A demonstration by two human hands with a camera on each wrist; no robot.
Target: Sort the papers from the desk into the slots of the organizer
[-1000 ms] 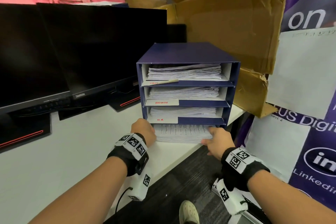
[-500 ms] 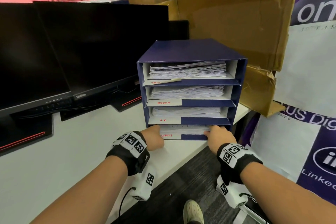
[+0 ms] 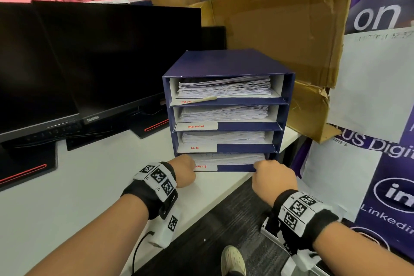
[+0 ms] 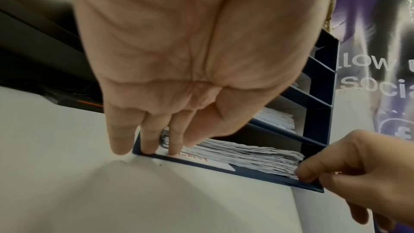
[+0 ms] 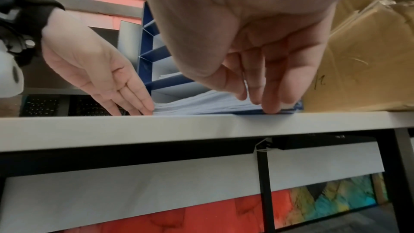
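Paper stack (image 4: 241, 155) between both hands' fingertips (bottom slot).

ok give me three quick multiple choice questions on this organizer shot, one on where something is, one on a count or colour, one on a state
1. Where are both hands?
A. at the top slot
B. at the bottom slot
C. on the monitor

2. How many slots does the organizer have?
A. two
B. four
C. six

3. How does the bottom slot stand?
A. empty
B. holding a paper stack
C. covered by a lid

Key: 1 B, the left hand and right hand meet the ends of the bottom slot. 2 B, the blue organizer shows four stacked openings. 3 B, the paper stack lies inside, with fingers of the left hand at one end and those of the right hand at the other.
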